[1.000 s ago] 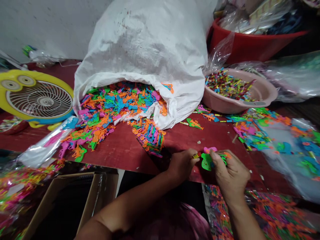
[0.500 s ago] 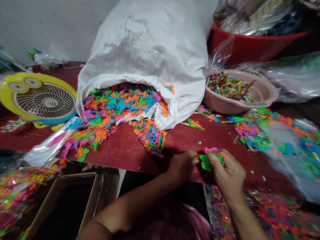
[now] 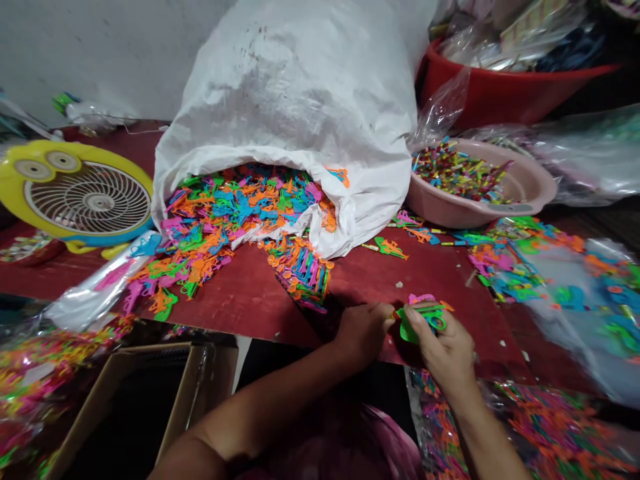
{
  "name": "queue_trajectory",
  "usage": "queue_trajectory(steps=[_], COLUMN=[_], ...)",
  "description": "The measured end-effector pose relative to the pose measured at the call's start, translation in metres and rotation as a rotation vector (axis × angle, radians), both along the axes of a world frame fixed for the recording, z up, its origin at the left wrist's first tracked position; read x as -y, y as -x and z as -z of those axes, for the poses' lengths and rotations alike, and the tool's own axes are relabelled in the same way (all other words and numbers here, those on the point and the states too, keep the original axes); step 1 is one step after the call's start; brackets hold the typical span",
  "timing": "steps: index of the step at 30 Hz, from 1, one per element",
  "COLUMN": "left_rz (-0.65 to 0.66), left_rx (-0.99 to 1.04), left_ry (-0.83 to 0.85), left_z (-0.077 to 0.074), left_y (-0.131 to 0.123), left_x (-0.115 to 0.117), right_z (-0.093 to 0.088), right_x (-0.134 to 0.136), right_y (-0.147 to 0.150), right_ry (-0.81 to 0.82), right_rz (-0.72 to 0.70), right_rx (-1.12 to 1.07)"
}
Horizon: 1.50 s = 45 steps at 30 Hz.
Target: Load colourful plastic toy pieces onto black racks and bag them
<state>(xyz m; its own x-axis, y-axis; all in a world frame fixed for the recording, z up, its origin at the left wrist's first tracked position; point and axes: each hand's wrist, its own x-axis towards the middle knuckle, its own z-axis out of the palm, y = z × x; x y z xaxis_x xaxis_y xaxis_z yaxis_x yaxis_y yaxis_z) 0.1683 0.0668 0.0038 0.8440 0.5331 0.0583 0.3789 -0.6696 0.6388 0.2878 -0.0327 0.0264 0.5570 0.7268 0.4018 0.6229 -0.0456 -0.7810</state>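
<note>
Since the earlier frame, the right hand has been drawn slightly leftward toward the left hand, and the green toy has been turned between them. The toy is held just above the near table edge. The right fingers are curled closed around it, and the left fingertips are pinched on its left end. A steady pinch close to where the hands meet is judged best, so that thin parts are not bent. Behind, a white sack is spilled open onto the red table. A red tub, a yellow fan and a pink basin are set around it.
</note>
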Motion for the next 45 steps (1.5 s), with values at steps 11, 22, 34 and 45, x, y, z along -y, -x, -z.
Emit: queue_trajectory(steps=[11,22,34,45], left_rz=[-0.056,-0.022,-0.06,-0.185], left_rx=[-0.004,0.356,0.361,0.491], left_ry=[0.193,0.587,0.532,-0.314], left_z=[-0.007,0.004,-0.014,-0.076], left_y=[0.001,0.01,0.04,0.124], left_x=[-0.004,-0.022,0.003,-0.009], right_z=[-0.01,-0.009,0.012,0.032], right_x=[-0.015,-0.018,-0.035,-0.084], right_y=[0.009,-0.017,-0.006,0.011], right_ry=[0.148,0.155,0.073,0.165], right_rz=[0.017,-0.259,-0.343,-0.442], right_rx=[0.091,-0.264,-0.206,-0.819])
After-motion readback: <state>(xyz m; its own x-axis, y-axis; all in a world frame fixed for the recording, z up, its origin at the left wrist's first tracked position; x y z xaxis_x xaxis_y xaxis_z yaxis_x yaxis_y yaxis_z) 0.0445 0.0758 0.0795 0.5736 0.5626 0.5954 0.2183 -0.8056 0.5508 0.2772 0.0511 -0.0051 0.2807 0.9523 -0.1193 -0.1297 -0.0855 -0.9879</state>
